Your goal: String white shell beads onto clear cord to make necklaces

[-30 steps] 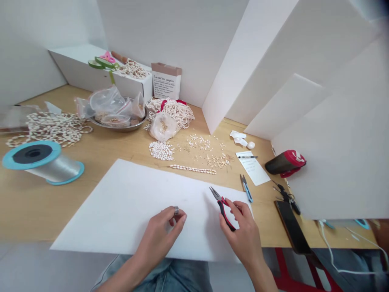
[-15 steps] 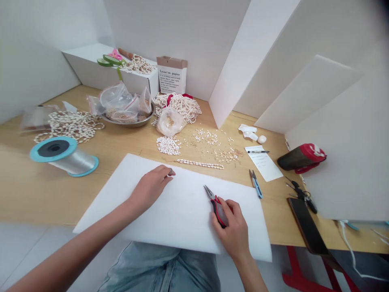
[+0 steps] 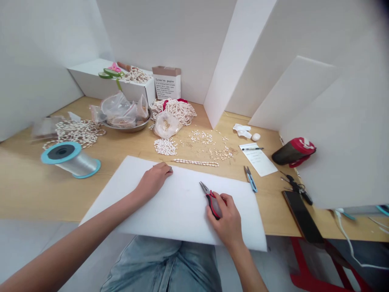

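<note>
first, the operator's right hand (image 3: 227, 223) lies on the lower right of the white foam sheet (image 3: 182, 215), its grip closed around the handles of the red-and-black needle-nose pliers (image 3: 210, 204). the pliers rest tilted against the sheet, with the nose pointing up and left and the jaws set narrow, nearly together. the left hand (image 3: 153, 181) rests on the sheet near its far edge, well apart from the pliers. its grip is loosely curled, and the fingers hide whether it holds anything small.

the sheet lies on the wooden surface (image 3: 36, 190). beyond its far edge lie a strand of white shell beads (image 3: 196, 162) and a small pile of loose white beads (image 3: 164, 147), with scattered beads to its right. behind these are a clear bag of beads (image 3: 166, 125) and a steel bowl (image 3: 127, 129) holding plastic bags. to the left stands a spool of clear cord (image 3: 71, 160) with a blue rim, lying on its side. to the right of the sheet are blue-handled thread snips (image 3: 250, 179), a paper note (image 3: 258, 160) with a pen (image 3: 252, 149) on it, and a dark phone (image 3: 302, 217), face up near the surface edge.
</note>
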Tool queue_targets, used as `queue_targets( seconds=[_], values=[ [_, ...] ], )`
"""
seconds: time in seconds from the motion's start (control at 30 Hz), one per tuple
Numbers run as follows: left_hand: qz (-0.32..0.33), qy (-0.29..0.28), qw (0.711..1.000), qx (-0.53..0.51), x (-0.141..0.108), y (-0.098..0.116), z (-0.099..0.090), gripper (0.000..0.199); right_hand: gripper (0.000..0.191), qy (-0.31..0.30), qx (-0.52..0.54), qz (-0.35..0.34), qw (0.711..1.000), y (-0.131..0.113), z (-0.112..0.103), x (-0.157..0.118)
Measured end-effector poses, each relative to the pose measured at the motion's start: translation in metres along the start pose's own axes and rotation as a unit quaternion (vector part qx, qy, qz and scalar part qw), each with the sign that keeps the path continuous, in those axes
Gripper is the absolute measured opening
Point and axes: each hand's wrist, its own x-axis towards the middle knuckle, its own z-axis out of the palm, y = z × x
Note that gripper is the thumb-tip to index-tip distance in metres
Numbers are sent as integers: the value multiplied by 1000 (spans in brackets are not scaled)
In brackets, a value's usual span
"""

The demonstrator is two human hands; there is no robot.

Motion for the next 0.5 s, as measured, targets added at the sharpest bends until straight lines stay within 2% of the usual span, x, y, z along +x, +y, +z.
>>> queue_targets(
  seconds=[0.17,0.27,0.33,0.4,0.43,0.5],
  values=[
    [-5,7,998,61,-2,5,1,24,46,-5,-30,13,999,-10,-7,1],
    [-15,2,999,36,-3,8,0,25,67,-38,-35,5,999,-3,-22,6],
    [-25,-9,1000,7,-4,10,1,24,68,-34,-42,18,998,19,-40,8],
    [-72,-2,997,-15,-4,11,2,23,54,21,-84,90,992,55,-65,6],
    [-84,6,996,-28,-4,11,3,23,51,68,-123,149,979,77,-79,3],
    [-97,23,993,-57,-3,8,7,23,54,121,-208,303,922,122,-108,-8]
  ],
)
